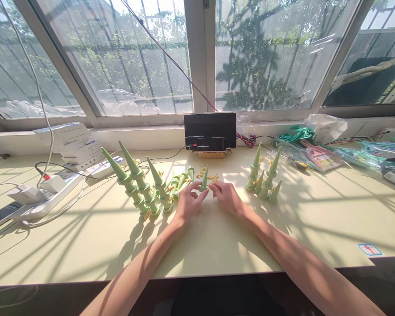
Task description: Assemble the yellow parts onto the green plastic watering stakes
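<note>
My left hand (188,202) pinches the base of a small green cone (204,179) that stands upright on the pale table (217,245). Opposite it, my right hand (226,196) rests with fingers curled, its fingertips touching the cone's base. Three tall stacks of green cones (141,184) lean to the left of my hands. Shorter stacks of green cones (265,175) stand to the right. Small orange pieces (208,172) lie scattered just behind the cone, beside several loose green cones (181,179) lying flat.
A dark screen on a wooden stand (210,131) sits at the window ledge. A white power strip with cables (49,193) lies at the left, with papers (73,141) behind it. Plastic bags (319,153) crowd the back right. A small sticker (369,249) lies near the right front edge.
</note>
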A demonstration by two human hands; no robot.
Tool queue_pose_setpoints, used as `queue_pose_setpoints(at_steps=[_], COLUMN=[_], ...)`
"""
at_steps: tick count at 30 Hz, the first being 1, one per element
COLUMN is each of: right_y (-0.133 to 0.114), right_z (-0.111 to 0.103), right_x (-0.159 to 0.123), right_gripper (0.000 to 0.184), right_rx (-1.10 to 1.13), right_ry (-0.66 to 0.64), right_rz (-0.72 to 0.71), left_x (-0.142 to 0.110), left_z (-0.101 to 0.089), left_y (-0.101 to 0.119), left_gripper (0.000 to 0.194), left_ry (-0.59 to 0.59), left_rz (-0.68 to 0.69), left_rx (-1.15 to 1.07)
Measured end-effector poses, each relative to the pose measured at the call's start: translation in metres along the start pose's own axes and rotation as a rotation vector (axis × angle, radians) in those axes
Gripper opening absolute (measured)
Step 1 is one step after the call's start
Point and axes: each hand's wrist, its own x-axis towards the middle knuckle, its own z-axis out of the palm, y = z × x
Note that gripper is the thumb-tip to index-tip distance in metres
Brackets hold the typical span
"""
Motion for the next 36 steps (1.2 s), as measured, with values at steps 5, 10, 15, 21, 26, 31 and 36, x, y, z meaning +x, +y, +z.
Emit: queue_pose_setpoints(at_steps=[5,10,15,21,26,31,36], right_y=[0.0013,0.002,0.004,0.0062,0.0038,0.0019,0.0002], right_z=[-0.0003,-0.0013,-0.0023,-0.002,-0.0021,-0.002,-0.0016], right_x=[0.0002,0.0012,0.0019,0.0021,0.003,0.0035,0.0028], right_gripper=[0.043,0.04,0.041,0.045,0.049,0.05,0.05], right_rx=[-0.01,-0.026,-0.039,-0.05,-0.072,-0.062,-0.018], right_ry=[0.003,-0.008,-0.022,-0.019,-0.022,-0.028,-0.011], right_rz=[0.005,0.041,0.075,0.079,0.086,0.098,0.113], left_x=[-0.0003,-0.0008,-0.0018,-0.0028,-0.0029,-0.0031,-0.0048], left_z=[0.0004,0.0008,0.0009,0.0007,0.0005,0.0016,0.0034], left_y=[-0.0014,-0.0017,0.0001,0.0023,0.0015,0.0003,0.0029], left_gripper=[0.045,0.043,0.042,0.043,0.041,0.042,0.045], left_ry=[-0.009,-0.014,-0.043,-0.062,-0.083,-0.093,-0.091], left_rz=[0.012,0.025,0.021,0.024,0.065,0.077,0.103], left_rx=[-0.009,-0.023,-0.04,-0.052,-0.08,-0.082,-0.012])
